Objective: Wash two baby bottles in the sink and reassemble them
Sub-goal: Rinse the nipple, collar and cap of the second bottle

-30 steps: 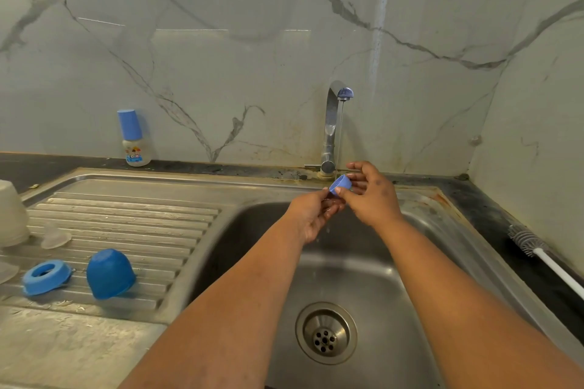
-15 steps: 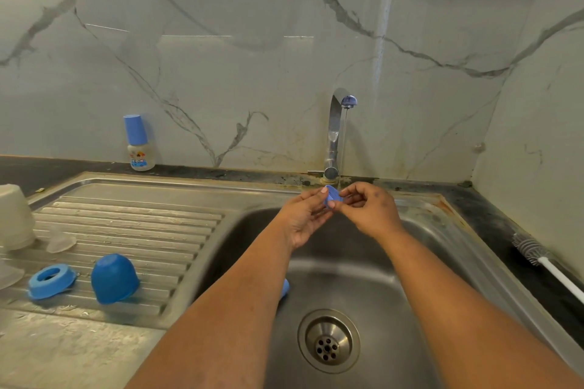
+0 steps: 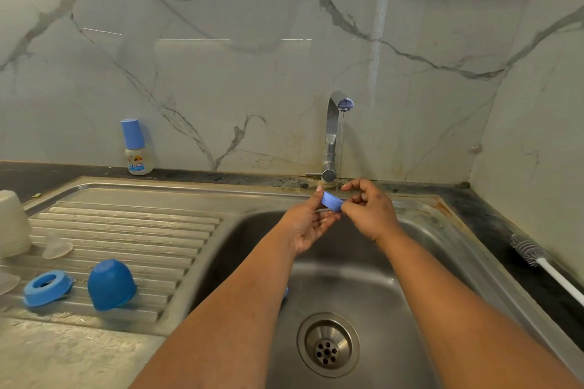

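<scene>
While hands grip ring (image 3: 331, 201), brush (image 3: 528, 251) (right) apart.

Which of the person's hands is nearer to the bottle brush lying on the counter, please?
Right. The right hand holds the blue ring over the sink, on the side of the bottle brush; the left hand is farther off, beyond the ring.

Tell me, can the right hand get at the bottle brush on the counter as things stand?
Probably yes, once freed: the right hand helps hold the blue ring, and nothing lies between it and the bottle brush.
</scene>
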Demonstrator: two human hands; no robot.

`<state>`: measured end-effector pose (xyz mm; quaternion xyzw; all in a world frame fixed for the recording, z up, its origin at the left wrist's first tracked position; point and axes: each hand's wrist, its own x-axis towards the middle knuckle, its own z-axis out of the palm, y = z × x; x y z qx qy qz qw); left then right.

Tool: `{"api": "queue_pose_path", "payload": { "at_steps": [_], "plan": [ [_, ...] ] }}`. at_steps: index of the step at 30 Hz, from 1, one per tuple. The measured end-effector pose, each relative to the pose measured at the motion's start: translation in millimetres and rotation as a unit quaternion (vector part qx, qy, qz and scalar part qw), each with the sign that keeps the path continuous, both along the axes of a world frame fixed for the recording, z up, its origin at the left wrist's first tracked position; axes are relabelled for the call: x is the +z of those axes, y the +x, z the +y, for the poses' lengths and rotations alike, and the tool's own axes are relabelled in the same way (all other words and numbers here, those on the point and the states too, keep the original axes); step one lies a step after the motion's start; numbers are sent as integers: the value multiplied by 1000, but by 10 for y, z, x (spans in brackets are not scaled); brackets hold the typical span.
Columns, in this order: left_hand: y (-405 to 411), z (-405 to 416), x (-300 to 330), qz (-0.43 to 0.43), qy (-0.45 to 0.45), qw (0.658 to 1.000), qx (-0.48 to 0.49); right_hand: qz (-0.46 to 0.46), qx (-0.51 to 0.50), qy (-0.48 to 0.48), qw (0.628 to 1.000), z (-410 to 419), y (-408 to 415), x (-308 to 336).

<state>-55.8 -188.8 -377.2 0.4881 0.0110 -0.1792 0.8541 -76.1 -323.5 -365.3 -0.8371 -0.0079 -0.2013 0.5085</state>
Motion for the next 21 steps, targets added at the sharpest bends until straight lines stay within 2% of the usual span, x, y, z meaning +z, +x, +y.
{"api": "queue_pose_path", "payload": {
  "at_steps": [6,12,21],
  "plan": [
    [7,-48,2,15,24,1000,-6,-9,1,-6,1000,-30,6,-17],
    [26,-131,-19,-1,45,999,16,-38,-33,-66,997,-65,67,-58],
    [89,-83,64,-39,-22,996,76,-12,-51,7,999,1,121,-37]
  ]
}}
